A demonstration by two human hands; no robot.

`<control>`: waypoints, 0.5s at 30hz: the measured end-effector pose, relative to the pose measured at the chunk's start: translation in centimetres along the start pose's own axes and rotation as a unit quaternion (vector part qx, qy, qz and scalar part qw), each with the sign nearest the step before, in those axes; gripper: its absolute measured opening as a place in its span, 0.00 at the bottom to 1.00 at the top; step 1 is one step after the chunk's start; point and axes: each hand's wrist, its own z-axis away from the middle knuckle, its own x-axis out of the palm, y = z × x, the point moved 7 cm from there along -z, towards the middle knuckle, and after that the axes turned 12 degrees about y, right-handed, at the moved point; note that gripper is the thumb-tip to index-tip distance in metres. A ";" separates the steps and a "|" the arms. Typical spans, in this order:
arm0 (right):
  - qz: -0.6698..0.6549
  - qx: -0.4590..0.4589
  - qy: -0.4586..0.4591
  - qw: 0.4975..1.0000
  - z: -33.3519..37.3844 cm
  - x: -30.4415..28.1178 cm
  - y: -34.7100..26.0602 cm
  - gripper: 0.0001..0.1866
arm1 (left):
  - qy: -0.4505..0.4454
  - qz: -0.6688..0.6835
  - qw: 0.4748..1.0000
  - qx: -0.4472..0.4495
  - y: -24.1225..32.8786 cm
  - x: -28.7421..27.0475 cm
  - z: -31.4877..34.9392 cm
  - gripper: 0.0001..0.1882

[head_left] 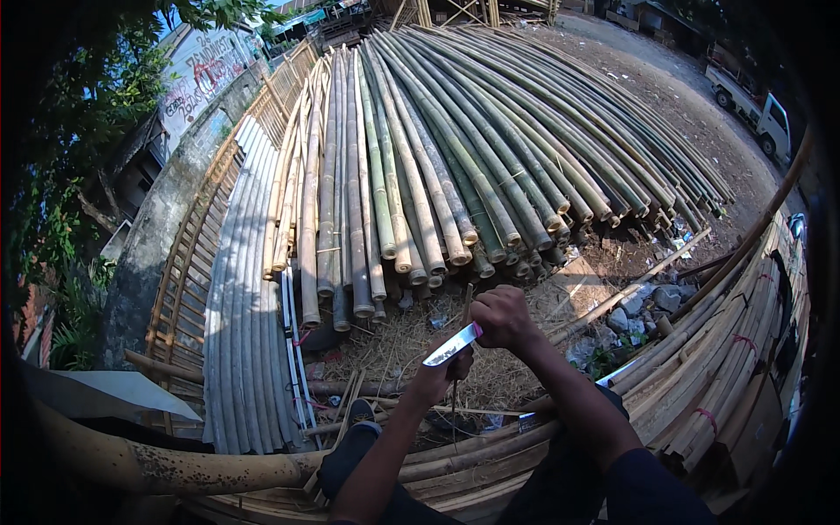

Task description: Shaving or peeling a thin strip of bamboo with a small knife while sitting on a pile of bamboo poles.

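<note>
My right hand (503,315) is closed around the handle of a knife (450,346). The broad, shiny blade slants down to the left, and a bit of pink shows by the grip. Just below, my left hand (429,383) is closed on a thin bamboo strip (454,401) that stands nearly upright. The blade crosses in front of the left fingers and hides part of them. Whether its edge touches the strip, I cannot tell. Under my forearms lie split bamboo lengths (477,459).
Ahead spreads a large pile of long bamboo poles (437,149). Corrugated sheets (249,289) and a bamboo ladder-like frame (188,271) lie on the left. A thick pole (175,466) crosses the lower left. Bundled bamboo slats (717,367) and rubble (639,306) are at right; a truck (757,114) stands beyond.
</note>
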 end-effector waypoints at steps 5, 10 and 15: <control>0.131 0.341 0.108 0.925 -0.3 -3.6 9.6 0.13 | -0.106 -0.191 0.974 -0.062 -1.8 3.0 1.4 0.21; -0.038 0.529 0.314 0.788 5.8 -11.6 18.6 0.20 | -0.122 -0.171 0.978 -0.007 -5.7 5.2 2.1 0.22; -0.007 0.269 0.080 0.960 1.4 -6.3 9.1 0.09 | 0.020 -0.042 0.996 0.077 -0.1 -0.6 -0.8 0.23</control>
